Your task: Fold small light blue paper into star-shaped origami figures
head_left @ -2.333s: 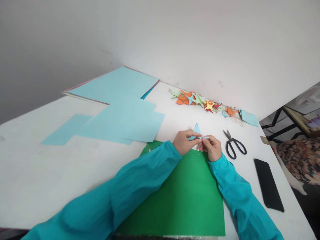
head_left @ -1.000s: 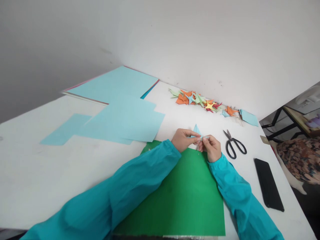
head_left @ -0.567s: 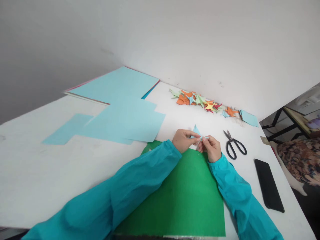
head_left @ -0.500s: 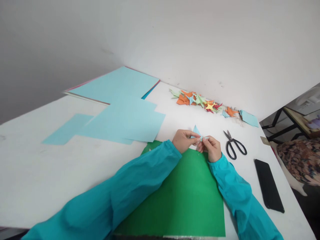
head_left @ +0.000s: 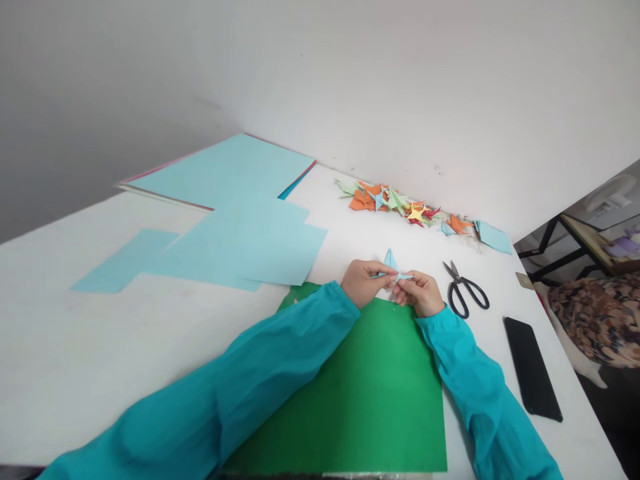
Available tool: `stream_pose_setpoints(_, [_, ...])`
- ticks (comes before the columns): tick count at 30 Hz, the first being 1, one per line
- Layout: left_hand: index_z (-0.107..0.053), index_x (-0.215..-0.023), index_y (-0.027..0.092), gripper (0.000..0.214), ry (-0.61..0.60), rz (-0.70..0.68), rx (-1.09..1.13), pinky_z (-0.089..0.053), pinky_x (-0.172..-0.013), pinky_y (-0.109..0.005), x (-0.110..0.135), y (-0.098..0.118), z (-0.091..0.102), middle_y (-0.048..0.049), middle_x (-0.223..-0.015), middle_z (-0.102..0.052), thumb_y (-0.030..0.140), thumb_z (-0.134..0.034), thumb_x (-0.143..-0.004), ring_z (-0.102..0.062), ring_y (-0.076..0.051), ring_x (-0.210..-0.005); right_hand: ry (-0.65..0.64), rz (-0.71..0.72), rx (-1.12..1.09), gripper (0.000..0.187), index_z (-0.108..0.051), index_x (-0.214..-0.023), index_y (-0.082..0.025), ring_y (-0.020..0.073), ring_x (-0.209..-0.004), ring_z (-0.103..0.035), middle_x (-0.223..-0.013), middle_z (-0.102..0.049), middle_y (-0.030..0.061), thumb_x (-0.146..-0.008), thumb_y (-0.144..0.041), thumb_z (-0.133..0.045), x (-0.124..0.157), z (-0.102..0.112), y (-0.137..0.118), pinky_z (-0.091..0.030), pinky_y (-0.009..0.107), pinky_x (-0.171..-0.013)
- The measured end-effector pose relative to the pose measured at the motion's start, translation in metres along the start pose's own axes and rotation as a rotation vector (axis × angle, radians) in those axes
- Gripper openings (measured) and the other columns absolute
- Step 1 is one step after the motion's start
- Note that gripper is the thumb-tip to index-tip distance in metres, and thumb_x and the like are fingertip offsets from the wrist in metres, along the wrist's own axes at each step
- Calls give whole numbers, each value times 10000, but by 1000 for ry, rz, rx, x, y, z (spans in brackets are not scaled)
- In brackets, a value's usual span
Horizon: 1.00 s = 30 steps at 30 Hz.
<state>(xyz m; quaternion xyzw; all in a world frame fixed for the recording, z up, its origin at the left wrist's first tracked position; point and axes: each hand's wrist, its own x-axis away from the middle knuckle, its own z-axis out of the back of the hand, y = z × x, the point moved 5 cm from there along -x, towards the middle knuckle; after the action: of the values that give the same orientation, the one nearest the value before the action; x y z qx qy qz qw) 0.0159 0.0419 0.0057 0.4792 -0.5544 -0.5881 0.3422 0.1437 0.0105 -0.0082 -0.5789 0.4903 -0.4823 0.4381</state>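
Note:
Between my two hands is a small folded piece of light blue paper [head_left: 390, 259], with one narrow pointed flap standing up and slim points to the sides. My left hand [head_left: 364, 282] pinches it from the left between thumb and fingers. From the right, my right hand [head_left: 421, 293] pinches the right-hand point between thumb and forefinger. Both hands are close together, just over the far edge of a green sheet [head_left: 365, 387]. My fingers cover part of the folds.
Light blue sheets [head_left: 240, 247] overlap on the left, with a large paper stack [head_left: 220, 170] behind. Folded paper figures [head_left: 395, 200] line the wall beside small blue squares [head_left: 494, 237]. Scissors [head_left: 465, 290] and a black phone-like slab [head_left: 533, 370] lie to the right on the white table [head_left: 150, 353].
My right thumb and fingers have shifted slightly outward along the folded paper's right point, so more of it shows. The whole view has moved a little; both hands keep their hold.

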Motion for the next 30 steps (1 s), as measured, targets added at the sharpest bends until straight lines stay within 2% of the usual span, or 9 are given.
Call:
stream_pose_setpoints(4, [-700,-654,145,77,7,-104,-91,-483,-564,-229,2,8,1,-28,-591,-653,177,-647,-609,-585,-117,-548,-41,-104,-44,231,-617,-635,-134,106,-400,-585,-539,-661,18,-536,-288,-756,-1,2,0,-442,164,-340])
stream_pose_setpoints(7, [-700,-647,152,69,3,-101,-121,-477,-557,-224,2,9,1,-26,-585,-652,169,-645,-609,-584,-117,-550,-56,-123,-27,233,-628,-652,-122,120,-419,-600,-551,-667,35,-545,-289,-750,0,1,0,-459,176,-352])
stream_pose_setpoints(13, [-700,-676,120,112,-22,32,-17,-497,-540,-241,1,1,0,-27,-529,-640,194,-654,-605,-576,-117,-498,-40,-56,8,239,-641,-670,-128,129,-420,-606,-548,-672,29,-501,-236,-771,0,0,1,-470,181,-355])
stream_pose_setpoints(17, [-699,-702,96,148,3,120,56,-493,-502,-227,0,-3,0,-21,-490,-627,169,-674,-575,-559,-101,-450,-56,-66,-55,230,-644,-653,-122,128,-432,-613,-575,-681,42,-529,-277,-759,0,2,1,-488,189,-379])
stream_pose_setpoints(30, [-684,-660,93,143,-73,213,145,-460,-422,-196,-1,-7,-2,0,-419,-593,166,-702,-538,-530,-84,-394,-35,-69,-8,231,-631,-620,-129,130,-410,-605,-533,-668,34,-536,-300,-760,0,2,2,-485,194,-365])
